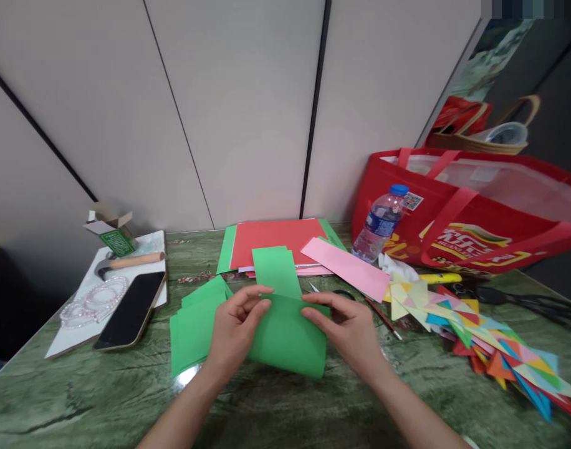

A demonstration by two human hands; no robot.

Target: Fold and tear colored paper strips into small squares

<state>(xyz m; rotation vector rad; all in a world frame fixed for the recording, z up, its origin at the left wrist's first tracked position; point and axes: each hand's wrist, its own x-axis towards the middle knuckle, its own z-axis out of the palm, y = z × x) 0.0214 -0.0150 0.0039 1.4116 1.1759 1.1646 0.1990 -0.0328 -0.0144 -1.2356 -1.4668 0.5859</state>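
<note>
A green sheet of paper (pixel 290 340) hangs between my two hands above the table, its lower part curving toward me. My left hand (pixel 239 318) pinches its upper left edge between thumb and fingers. At the upper right edge, my right hand (pixel 346 324) pinches it the same way. Behind the sheet lies a green paper strip (pixel 278 271), partly covered by it. Several green paper pieces (pixel 196 330) are piled beside my left hand. A pink paper strip (pixel 346 268) lies slanted beyond my right hand.
Stacked coloured paper (pixel 278 240) lies against the wall. At left are a phone (pixel 133 312), a hammer (pixel 131 262), bead strings (pixel 96 302) and a small box (pixel 117 237). To the right stand a water bottle (pixel 381 224) and red bag (pixel 454 218), with folded paper pieces (pixel 491 343) in front.
</note>
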